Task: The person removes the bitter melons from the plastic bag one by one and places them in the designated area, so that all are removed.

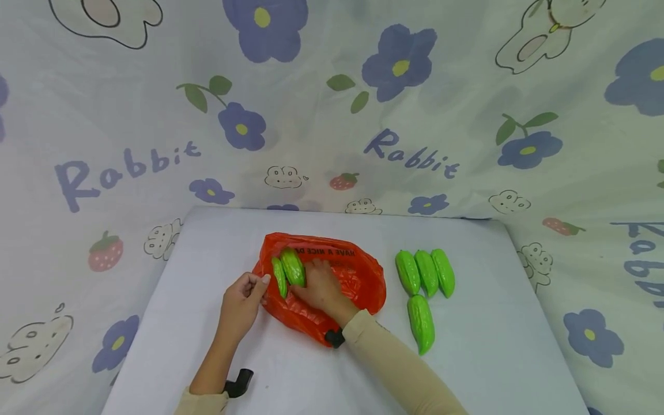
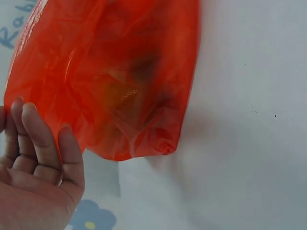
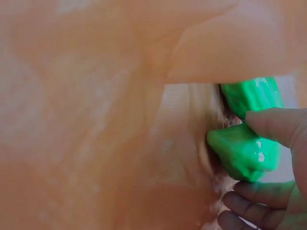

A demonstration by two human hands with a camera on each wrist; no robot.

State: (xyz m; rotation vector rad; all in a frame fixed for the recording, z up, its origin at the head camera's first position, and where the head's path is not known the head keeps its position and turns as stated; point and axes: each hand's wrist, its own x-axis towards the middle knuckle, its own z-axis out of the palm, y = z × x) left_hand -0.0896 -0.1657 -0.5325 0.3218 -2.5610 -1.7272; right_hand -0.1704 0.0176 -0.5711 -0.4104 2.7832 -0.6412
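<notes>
I have the left hand [image 1: 242, 297] pinching the red bag [image 1: 369, 283] at mid-frame, the right hand [image 1: 323, 286] gripping a green vegetable [image 1: 293, 267] inside. Four more vegetables [image 1: 426, 273] lie right of center.

Right hand [image 3: 298, 165] around a glossy green vegetable [image 3: 244, 151].
Thumb [image 3: 273, 123] and fingers [image 3: 264, 194] reach its opposite sides from the right; a second green vegetable [image 3: 254, 96] sits beside it, near translucent orange plastic film [image 3: 96, 120].
</notes>
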